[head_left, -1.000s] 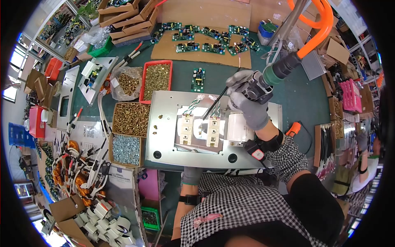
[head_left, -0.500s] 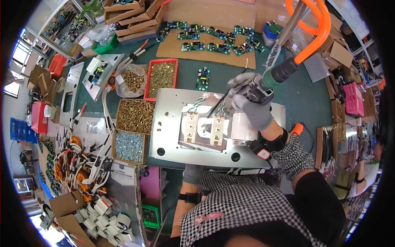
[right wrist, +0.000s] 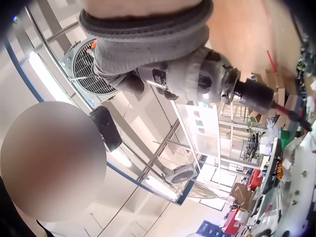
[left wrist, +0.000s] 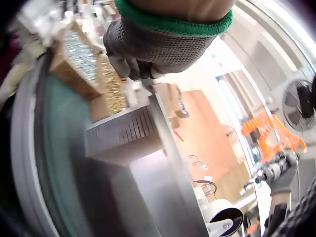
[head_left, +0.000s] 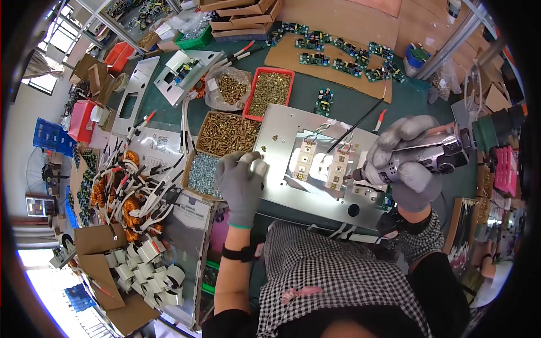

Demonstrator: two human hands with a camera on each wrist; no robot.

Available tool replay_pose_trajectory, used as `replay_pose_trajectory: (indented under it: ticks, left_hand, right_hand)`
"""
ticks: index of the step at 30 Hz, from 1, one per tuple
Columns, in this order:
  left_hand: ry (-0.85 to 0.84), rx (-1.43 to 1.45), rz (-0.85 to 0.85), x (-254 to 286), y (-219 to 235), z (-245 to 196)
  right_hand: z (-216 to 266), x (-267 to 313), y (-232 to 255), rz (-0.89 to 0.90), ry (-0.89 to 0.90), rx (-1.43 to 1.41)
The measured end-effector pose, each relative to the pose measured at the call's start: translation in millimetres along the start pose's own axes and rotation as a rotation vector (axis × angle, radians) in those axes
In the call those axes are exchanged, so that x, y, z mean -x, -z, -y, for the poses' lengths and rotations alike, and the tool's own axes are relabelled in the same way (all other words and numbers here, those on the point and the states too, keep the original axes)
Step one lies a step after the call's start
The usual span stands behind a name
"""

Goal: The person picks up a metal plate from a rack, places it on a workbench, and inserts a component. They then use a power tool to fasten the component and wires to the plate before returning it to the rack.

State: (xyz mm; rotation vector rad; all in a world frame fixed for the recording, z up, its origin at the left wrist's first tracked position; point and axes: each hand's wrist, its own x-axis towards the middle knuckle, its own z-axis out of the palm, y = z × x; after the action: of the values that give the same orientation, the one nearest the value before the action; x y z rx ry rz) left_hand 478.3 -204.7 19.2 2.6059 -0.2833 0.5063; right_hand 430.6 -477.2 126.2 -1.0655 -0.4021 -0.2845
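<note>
My gloved right hand (head_left: 417,183) grips a power screwdriver (head_left: 448,155), tilted nearly level with its dark bit pointing left. The bit tip ends close by the right-hand cream terminal module (head_left: 337,169); a matching cream module (head_left: 304,161) sits left of it. Both lie in the opening of a silver metal panel (head_left: 276,127). My gloved left hand (head_left: 241,188) is at the panel's left edge, fingers curled, beside loose brass screws (head_left: 263,149). In the left wrist view, its fingertips meet the panel's corner; I cannot tell whether they hold anything.
Left of the panel stand a box of brass screws (head_left: 228,134), a box of silvery fasteners (head_left: 204,174) and a red tray (head_left: 290,93) of small brass parts. Circuit boards (head_left: 313,59) lie on cardboard behind. Wired coils (head_left: 132,211) crowd the left. A black cable (head_left: 360,121) crosses the panel's back edge.
My left hand has risen from below the panel's front edge to its left side. The screwdriver has tipped over from steep to nearly level. The head view has shifted, moving the bench rightward in frame.
</note>
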Motion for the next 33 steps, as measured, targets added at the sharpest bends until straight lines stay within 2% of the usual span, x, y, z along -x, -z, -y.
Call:
replay_pose_trajectory:
  ticks: [1,4,7,10,13,16,20,23,26,29,32,33]
  left_hand:
    - [0.022,-0.057,0.016,-5,-7,-2]
    - [-0.062,-0.122,0.060,-11,-8,1]
    - [0.087,0.251,0.095,9,-4,-6]
    - [0.722,1.443,0.498,29,13,-36]
    - [0.768,1.915,0.601,55,-7,-31]
    - [0.897,1.932,0.635,62,-4,-36]
    - [0.836,1.893,0.611,68,-2,-38]
    - [0.768,1.972,0.573,70,-5,-34]
    - [0.782,1.857,0.558,72,-2,-39]
    - [0.793,1.805,0.608,74,-2,-37]
    - [0.723,2.039,0.802,81,-9,-28]
    - [0.666,2.018,0.862,81,-6,-27]
  right_hand:
    - [-2,2,-7,-0.023,-0.020,-0.016]
    - [-9,2,-12,0.058,-0.007,-0.002]
    - [-10,-1,-14,0.128,-0.002,-0.008]
    - [-23,-10,-31,0.201,0.078,-0.137]
    - [-32,-14,-40,0.259,0.130,-0.162]
    - [-35,-13,-48,0.285,0.127,-0.140]
    - [-42,-9,-56,0.281,0.104,-0.144]
    - [-45,-7,-59,0.297,0.114,-0.143]
    - [-47,-6,-59,0.319,0.139,-0.108]
    - [-48,-4,-56,0.345,0.119,-0.102]
    - [-54,-5,-54,0.386,0.116,-0.145]
    - [-55,-5,-53,0.381,0.106,-0.146]
